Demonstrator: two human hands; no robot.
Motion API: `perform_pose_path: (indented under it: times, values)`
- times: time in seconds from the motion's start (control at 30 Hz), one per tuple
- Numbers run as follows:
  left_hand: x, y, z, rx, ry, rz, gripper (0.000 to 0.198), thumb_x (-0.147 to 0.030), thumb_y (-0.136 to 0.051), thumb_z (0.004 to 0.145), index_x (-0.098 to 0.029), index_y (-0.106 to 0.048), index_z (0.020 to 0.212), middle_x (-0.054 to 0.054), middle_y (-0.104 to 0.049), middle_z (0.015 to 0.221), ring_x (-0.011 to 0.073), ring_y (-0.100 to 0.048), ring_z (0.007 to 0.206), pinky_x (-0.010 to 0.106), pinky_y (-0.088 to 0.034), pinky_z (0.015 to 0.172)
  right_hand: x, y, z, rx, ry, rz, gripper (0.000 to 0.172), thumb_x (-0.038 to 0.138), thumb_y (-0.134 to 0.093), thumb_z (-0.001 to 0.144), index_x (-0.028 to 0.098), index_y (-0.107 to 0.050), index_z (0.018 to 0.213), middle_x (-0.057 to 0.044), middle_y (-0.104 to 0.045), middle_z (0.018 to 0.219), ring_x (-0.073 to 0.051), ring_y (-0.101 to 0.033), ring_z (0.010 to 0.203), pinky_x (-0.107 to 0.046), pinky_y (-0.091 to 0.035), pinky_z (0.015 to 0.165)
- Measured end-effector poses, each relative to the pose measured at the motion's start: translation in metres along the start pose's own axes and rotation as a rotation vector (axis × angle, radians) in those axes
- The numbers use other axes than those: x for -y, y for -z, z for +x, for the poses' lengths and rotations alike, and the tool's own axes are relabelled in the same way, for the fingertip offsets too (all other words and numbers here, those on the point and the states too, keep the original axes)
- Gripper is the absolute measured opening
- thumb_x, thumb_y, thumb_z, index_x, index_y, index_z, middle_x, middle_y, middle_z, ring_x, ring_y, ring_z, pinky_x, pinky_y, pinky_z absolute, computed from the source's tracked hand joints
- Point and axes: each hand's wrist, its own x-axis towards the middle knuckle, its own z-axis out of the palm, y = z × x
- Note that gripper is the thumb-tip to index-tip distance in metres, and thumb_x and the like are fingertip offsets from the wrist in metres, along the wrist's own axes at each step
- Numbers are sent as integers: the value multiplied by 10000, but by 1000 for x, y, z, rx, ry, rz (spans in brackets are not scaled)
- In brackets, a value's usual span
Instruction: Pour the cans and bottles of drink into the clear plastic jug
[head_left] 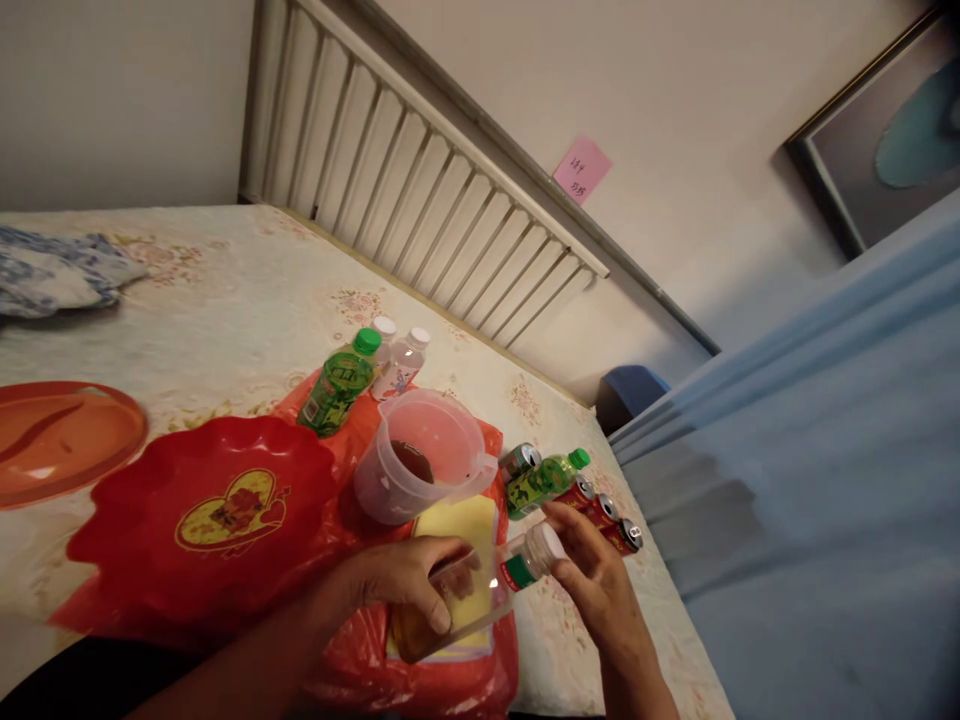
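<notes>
My left hand (424, 580) is wrapped around a clear, flat-sided bottle (480, 598) with amber liquid lying low in it. The bottle tilts up to the right, where a green and red label (517, 572) sits near its white cap (549, 541). My right hand (592, 575) has its thumb and fingers about the cap. Beneath the bottle lies a yellow cloth or sheet (480, 520) on red plastic (450, 690). Just beyond stands a translucent measuring jug (390, 490) with dark liquid inside.
A red scalloped tray (150, 500) lies left, beside an orange lid (112, 430). Behind stand a green drink bottle (337, 385) and white-capped bottles (401, 365). Several cans (626, 537) and another green bottle (544, 482) are right. A radiator (420, 170) and blue curtain (720, 480) border the table.
</notes>
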Motion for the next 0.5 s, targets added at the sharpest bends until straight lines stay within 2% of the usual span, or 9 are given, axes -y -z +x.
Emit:
perform_pose_path:
  times: [0.1,0.17,0.27,0.37,0.5]
  values:
    - [2,0,0,-5,-4,13,655,-270,-830,420,-219,-608,1034,-45,-628,926,171,-555,860,232,-436,697,-9,-7,-4,-1,-23,173,938,734,-720,623,215,-490,1370,-135,-691,1162,-313,-657,1055,-398,-543,871]
    - [3,1,0,-6,-22,22,645,-275,-828,437,-219,-615,1043,-45,-633,936,171,-558,863,232,-439,697,-17,-13,-9,20,-87,249,982,725,-760,573,228,-487,1374,-141,-663,1248,-326,-633,1129,-410,-516,939]
    - [5,1,0,0,-45,25,675,-288,-830,447,-222,-618,1084,-41,-653,962,187,-572,879,241,-449,708,-28,-26,-19,87,-190,280,836,629,-837,550,227,-603,1245,-132,-675,1245,-338,-616,1169,-427,-485,997]
    - [6,2,0,0,-58,66,724,-340,-839,453,-228,-611,1132,-24,-670,1038,228,-590,946,273,-471,763,-37,-38,-28,104,-244,258,691,576,-865,537,212,-677,1093,-138,-719,1149,-364,-638,1127,-472,-491,992]
    - [9,4,0,-15,-112,162,735,-415,-834,489,-221,-609,1161,-3,-680,1089,268,-608,998,307,-490,796,-41,-46,-33,96,-266,190,696,552,-870,540,202,-673,1109,-153,-729,1104,-389,-639,1113,-520,-493,983]
